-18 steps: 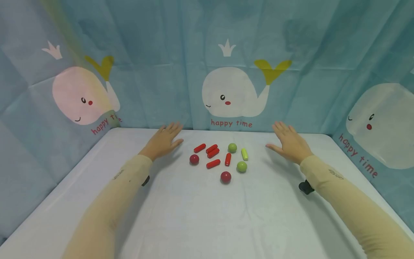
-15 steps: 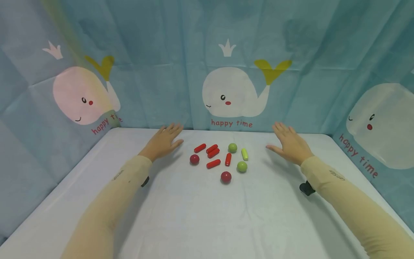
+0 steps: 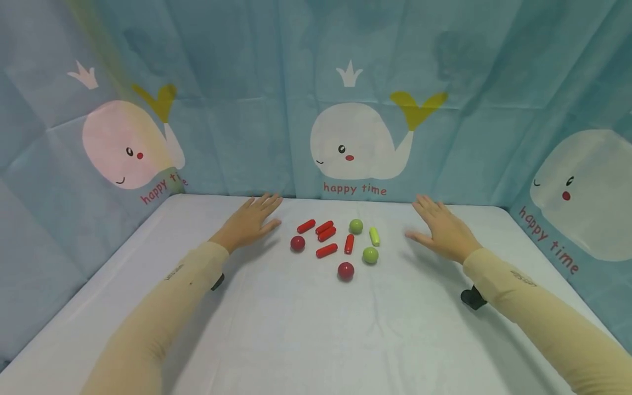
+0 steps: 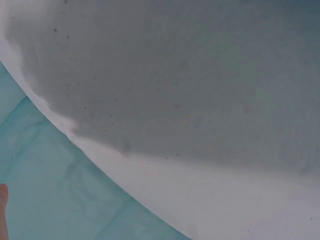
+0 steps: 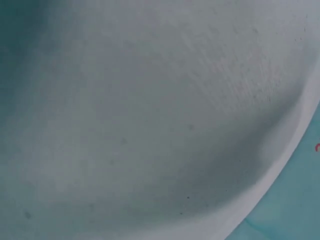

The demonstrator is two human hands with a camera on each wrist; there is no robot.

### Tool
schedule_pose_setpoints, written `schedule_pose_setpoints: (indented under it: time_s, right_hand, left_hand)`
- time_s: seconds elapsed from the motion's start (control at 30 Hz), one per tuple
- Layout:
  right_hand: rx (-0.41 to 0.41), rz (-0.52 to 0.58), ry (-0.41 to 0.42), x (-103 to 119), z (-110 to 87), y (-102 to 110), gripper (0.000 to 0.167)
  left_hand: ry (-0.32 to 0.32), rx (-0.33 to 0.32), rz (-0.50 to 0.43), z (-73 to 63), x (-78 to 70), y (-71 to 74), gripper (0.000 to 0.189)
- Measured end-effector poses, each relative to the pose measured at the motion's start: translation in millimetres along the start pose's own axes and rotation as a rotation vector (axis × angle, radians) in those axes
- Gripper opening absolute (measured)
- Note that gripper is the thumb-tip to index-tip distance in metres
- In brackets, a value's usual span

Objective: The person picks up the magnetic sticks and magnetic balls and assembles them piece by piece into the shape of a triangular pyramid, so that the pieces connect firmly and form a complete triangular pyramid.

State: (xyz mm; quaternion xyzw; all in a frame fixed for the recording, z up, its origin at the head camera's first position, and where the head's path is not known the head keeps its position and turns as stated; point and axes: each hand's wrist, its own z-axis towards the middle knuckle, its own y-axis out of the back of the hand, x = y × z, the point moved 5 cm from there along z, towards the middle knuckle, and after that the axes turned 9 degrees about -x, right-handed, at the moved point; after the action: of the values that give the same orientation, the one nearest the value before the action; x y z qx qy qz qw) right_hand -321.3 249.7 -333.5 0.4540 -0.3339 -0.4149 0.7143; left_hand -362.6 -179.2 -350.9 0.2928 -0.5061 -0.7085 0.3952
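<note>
Ahead, I see a white table (image 3: 306, 329) end before blue curtain (image 3: 237, 148); room separates left hand (image 3: 249, 221) and right hand (image 3: 444, 229), fingers outstretched, from red rods (image 3: 326, 234).

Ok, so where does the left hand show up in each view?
Head: the left hand is left of centre, near the far edge of the white table.
Left wrist: just a sliver of finger at the lower left edge, presumably this hand's.
Right wrist: not in it.
Shared landmark: the table's edge against the blue curtain.
</note>
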Motion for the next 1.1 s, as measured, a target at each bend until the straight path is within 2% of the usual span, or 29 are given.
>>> schedule_pose_setpoints:
  time_s: [0.57, 1.1]
  right_hand:
    - [0.02, 0.011, 0.042, 7.2, -10.2, -5.8, 0.086]
    - [0.035, 0.021, 0.1, 37.1, -12.6, -6.2, 0.081]
  left_hand:
    - [-0.016, 0.036, -0.01, -4.0, -15.8, 2.9, 0.069]
    - [-0.087, 0.037, -0.023, -11.2, -31.3, 3.2, 0.069]
